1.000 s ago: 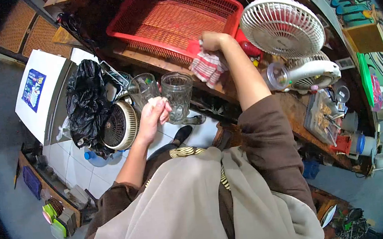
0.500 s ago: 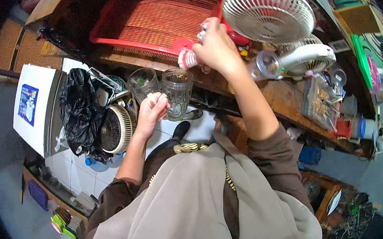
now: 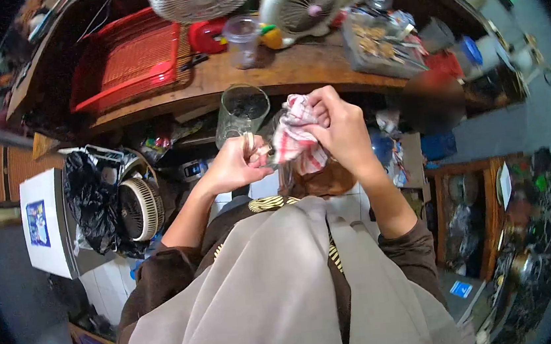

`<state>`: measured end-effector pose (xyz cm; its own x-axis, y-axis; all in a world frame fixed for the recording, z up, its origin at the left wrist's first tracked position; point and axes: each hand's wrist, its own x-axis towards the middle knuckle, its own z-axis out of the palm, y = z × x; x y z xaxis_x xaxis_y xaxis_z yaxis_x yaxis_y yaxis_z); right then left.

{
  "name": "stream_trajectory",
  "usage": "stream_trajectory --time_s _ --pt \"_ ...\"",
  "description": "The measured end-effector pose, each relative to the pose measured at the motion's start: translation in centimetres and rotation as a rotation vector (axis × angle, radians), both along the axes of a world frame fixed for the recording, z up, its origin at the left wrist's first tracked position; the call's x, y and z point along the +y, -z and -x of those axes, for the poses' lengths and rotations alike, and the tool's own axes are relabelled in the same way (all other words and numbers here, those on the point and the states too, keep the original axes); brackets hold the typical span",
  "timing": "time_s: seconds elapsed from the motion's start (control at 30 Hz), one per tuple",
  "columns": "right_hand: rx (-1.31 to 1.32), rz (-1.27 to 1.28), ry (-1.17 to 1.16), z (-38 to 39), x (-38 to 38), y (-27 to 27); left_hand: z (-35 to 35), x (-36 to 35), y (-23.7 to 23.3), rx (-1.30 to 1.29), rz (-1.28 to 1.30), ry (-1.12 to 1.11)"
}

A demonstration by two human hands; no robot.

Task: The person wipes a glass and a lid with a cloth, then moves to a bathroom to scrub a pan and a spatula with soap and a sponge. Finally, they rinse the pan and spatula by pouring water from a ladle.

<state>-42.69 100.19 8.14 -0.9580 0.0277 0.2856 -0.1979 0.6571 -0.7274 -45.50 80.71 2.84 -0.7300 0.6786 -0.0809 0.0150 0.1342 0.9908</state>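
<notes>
My left hand (image 3: 236, 164) is closed round the handles of two glass mugs. One clear mug (image 3: 242, 112) stands out above the fingers, its wide mouth tipped up toward me. The other is mostly covered by a white cloth with red stripes (image 3: 297, 133), so only a bit of its glass shows. Bunched in my right hand (image 3: 344, 125), the cloth touches that second mug near its rim. The right fingers are closed on the fabric.
Along the wooden counter (image 3: 318, 65) ahead stand a red plastic basket (image 3: 166, 73), a clear plastic cup (image 3: 242, 42), a white fan (image 3: 303, 7) and a box of small items (image 3: 383, 45). At left, a black plastic bag (image 3: 91, 203) lies beside another fan (image 3: 141, 209).
My right hand has come down from the counter by the basket, bringing the striped cloth to the mugs. The left hand still holds both mugs. My view has turned to the right.
</notes>
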Motion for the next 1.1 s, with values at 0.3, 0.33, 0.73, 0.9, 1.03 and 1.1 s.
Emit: stream_trajectory --time_s 0.3,0.33,0.73,0.9,1.03,1.1 --pt "-0.845 0.021 -0.416 -13.7 6.1 -3.0 -8.6 11.4 -3.7 0.589 0.149 0.549" --pt "-0.838 0.028 -0.397 -14.8 7.1 -1.0 -9.4 12.5 -3.5 0.653 0.080 0.609" --pt "-0.186 0.047 -0.329 -23.9 11.7 7.2 -15.2 18.9 -4.5 0.763 0.133 0.880" --pt "-0.293 0.413 -0.079 -24.5 12.5 10.8 -16.6 20.7 -4.6 1.008 0.050 0.913" --pt "-0.026 -0.327 -0.177 -26.0 13.1 8.1 -17.7 21.5 -4.9 0.971 0.097 0.936" --pt "0.054 -0.156 -0.248 -27.4 13.9 9.1 -18.2 21.4 -5.2 0.718 0.142 0.929"
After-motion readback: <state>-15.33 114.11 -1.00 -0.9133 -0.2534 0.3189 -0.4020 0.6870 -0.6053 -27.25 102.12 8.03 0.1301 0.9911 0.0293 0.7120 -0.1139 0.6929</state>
